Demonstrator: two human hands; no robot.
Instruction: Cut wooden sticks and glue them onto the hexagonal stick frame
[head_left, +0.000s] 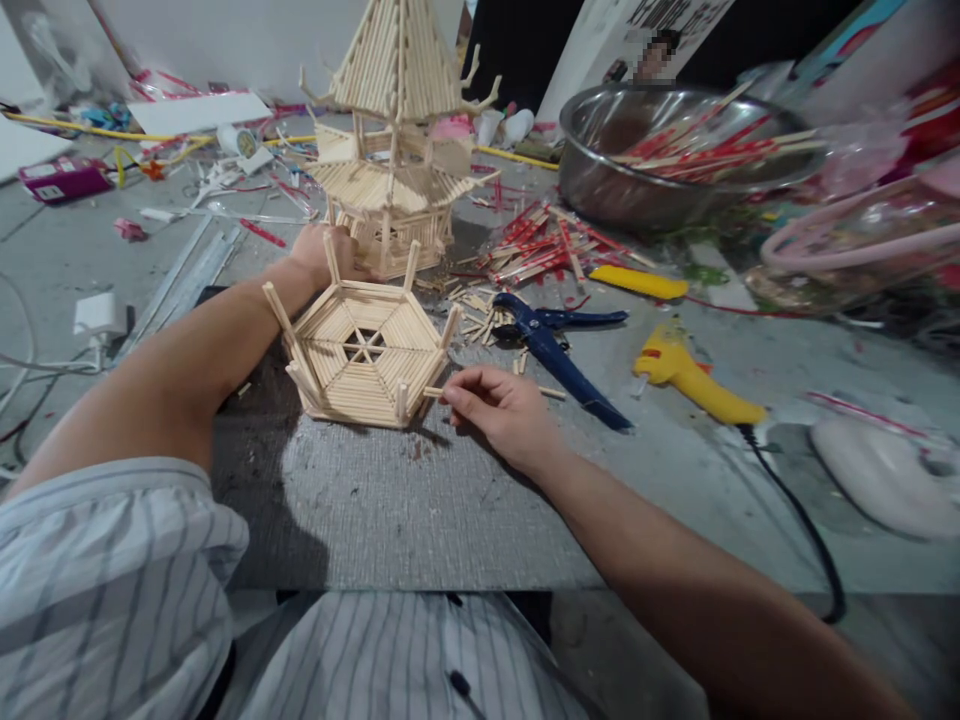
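Observation:
My right hand (504, 412) pinches a short wooden stick (433, 392) between thumb and fingers, beside the front right corner of a hexagonal stick frame (360, 400). The frame lies flat on the table, with upright posts at its corners and a spoked opening in the middle. Behind it stands a stick pagoda (394, 185) with a pointed roof and upturned corners. My left hand (328, 252) reaches past the frame to the lower left of the pagoda. Its fingers are mostly hidden, so whether it grips the pagoda is unclear.
Blue cutting pliers (562, 355) lie right of the frame by cut stick pieces. Further right are a yellow glue gun (697, 378) with a black cord and a yellow utility knife (639, 281). Red-wrapped sticks (536, 245) lie before a metal bowl (637, 185). A white charger (100, 315) sits left.

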